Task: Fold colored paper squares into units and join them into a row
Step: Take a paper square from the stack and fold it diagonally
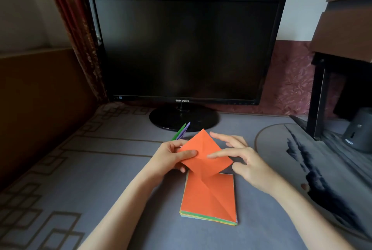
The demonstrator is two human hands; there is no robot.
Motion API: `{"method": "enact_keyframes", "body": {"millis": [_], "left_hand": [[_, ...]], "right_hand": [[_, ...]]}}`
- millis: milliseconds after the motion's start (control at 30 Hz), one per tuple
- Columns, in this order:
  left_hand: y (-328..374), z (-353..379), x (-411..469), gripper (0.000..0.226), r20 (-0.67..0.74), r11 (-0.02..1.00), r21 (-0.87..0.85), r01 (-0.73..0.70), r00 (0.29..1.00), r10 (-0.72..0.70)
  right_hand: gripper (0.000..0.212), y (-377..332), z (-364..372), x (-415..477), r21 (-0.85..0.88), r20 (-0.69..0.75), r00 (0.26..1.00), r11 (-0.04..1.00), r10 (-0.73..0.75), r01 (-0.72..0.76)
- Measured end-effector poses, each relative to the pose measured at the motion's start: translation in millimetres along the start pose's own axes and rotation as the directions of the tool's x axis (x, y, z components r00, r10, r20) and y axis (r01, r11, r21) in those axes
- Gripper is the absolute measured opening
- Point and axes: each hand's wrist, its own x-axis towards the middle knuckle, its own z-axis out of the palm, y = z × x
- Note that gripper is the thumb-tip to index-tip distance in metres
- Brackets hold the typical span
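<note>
Hands at orange sheet (203, 149): left hand (171, 159) pinches it, right hand (247, 161) touches it straight-fingered.

Home desk setup. Samsung monitor (186, 48) centre frame, patterned curtain (74, 28) upper left. Grey patterned desk mat (80, 169) across the bottom.

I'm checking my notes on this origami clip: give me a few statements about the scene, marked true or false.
The left hand pinches the orange paper square. True.
The black flat monitor shows a bright picture. False: its screen is dark.
The stack of colored paper squares has a green sheet on top. False: orange is on top.
The folded green and purple paper units lie near the monitor's base. True.
The right hand is a fist. False: its fingers are stretched out.
</note>
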Motion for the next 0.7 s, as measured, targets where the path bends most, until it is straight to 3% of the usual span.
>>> {"method": "enact_keyframes", "body": {"millis": [100, 200, 333, 467, 700], "left_hand": [[-1, 1, 0, 0.02, 0.016, 1.0, -0.027, -0.014, 1.0, 0.014], [-1, 5, -3, 0.012, 0.057, 0.999, -0.035, -0.034, 0.998, 0.036], [2, 11, -8, 0.02, 0.093, 0.993, -0.101, -0.058, 0.993, 0.067], [7, 17, -14, 0.045, 0.091, 0.991, -0.129, -0.029, 0.995, 0.04], [-1, 24, -12, 0.019, -0.014, 0.99, 0.005, -0.143, 0.99, 0.143]], "right_hand": [[0.058, 2, 6, -1, -0.089, 0.047, 0.998, 0.995, -0.045, 0.049], [0.041, 7, 12, 2, -0.103, -0.062, 0.995, 0.992, -0.081, 0.074], [0.015, 4, 19, 7, 0.235, -0.274, 0.961, 0.971, 0.033, 0.033], [0.007, 5, 22, 8, 0.353, -0.347, 0.925, 0.935, 0.154, -0.023], [0.036, 5, 22, 10, 0.478, -0.332, 0.907, 0.875, 0.26, -0.076]]}}
